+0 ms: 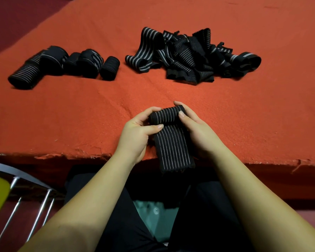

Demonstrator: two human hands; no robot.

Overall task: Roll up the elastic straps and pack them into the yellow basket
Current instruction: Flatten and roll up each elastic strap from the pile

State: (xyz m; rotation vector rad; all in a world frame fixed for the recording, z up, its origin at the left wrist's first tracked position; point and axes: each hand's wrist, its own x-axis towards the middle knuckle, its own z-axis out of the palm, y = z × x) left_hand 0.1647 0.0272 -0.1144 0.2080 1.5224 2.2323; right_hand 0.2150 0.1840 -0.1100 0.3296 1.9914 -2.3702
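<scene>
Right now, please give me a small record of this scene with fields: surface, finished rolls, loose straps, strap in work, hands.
surface: red felt-covered table
finished rolls: row of black striped rolled straps, far left
loose straps: tangled black striped pile, far right
strap in work: black ribbed elastic strap, partly rolled, tail hanging over the table edge
hands: left hand and right hand grip the roll's ends

A makeshift work spot, more home or small workshop than shop: a surface (225,110) draped in rough red felt, its front edge frayed and torn, holds loose and rolled black straps (191,57). Beside the seated person stands a metal-framed chair (16,180) with a yellow seat.
</scene>
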